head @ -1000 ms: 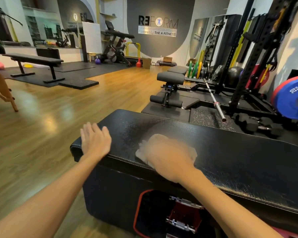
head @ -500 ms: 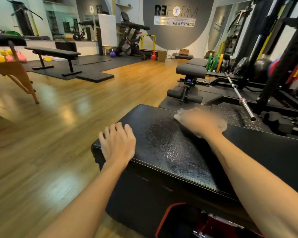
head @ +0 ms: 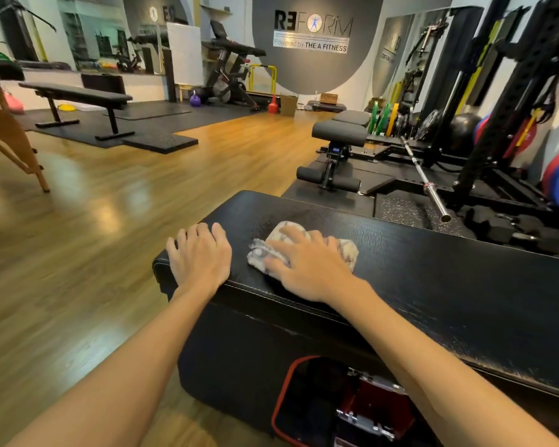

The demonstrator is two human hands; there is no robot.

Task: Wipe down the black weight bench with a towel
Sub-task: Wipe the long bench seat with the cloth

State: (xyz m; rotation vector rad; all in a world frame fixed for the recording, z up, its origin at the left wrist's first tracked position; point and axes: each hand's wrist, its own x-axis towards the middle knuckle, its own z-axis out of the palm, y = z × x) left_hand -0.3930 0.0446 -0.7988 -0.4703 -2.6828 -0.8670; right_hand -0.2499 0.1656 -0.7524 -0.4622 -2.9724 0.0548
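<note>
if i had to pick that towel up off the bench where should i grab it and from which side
Probably the far right lobe of the towel, coming straight down from above. The right hand presses flat over its middle and left part, but that end bunches up clear of the fingers, and it lies flat on the bench, so only a top pinch works.

The padded black leather weight bench (head: 433, 279) stands on glossy wooden floor (head: 94, 253), carrying a crumpled pale patterned towel (head: 346, 250) near its left end.

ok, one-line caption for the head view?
Right hand presses towel on black bench; left hand rests flat at its end.
</note>
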